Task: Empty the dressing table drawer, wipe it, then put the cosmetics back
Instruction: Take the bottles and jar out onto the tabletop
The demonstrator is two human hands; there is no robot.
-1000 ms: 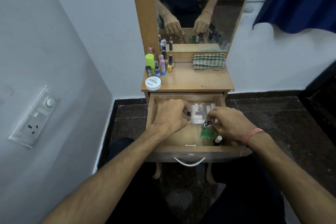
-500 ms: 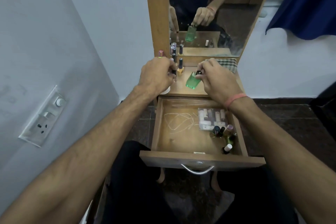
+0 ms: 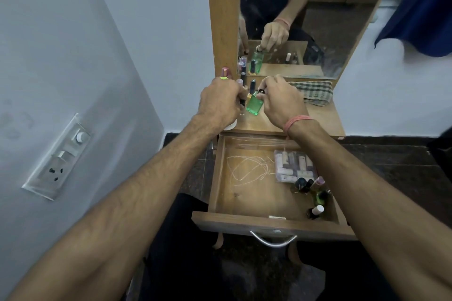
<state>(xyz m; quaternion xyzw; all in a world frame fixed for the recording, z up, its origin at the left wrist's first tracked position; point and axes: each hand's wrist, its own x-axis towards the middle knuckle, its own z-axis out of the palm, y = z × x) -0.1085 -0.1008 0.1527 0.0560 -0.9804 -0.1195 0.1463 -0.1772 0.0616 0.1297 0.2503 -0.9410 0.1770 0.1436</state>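
The wooden drawer (image 3: 247, 223) stands pulled out below the dressing table top (image 3: 325, 122). Inside it lie a clear packet of small tubes (image 3: 293, 166) and several small bottles (image 3: 310, 190) at the right. My right hand (image 3: 281, 100) pinches the dark cap of a green bottle (image 3: 254, 105), tilted just above the table top. My left hand (image 3: 220, 102) grips a small dark bottle (image 3: 242, 102) right beside it. Nail polish bottles (image 3: 252, 85) stand in a cluster behind my hands.
A checked cloth (image 3: 315, 93) lies folded at the back right of the table top, under the mirror (image 3: 330, 7). A white round tub (image 3: 231, 126) peeks from under my left wrist. A switch panel (image 3: 61, 156) is on the left wall. A blue curtain (image 3: 420, 7) hangs at the right.
Both hands left the drawer and rose to the table top, the right carrying the green bottle, the left a small dark bottle. Since half a second ago they have lowered slightly.
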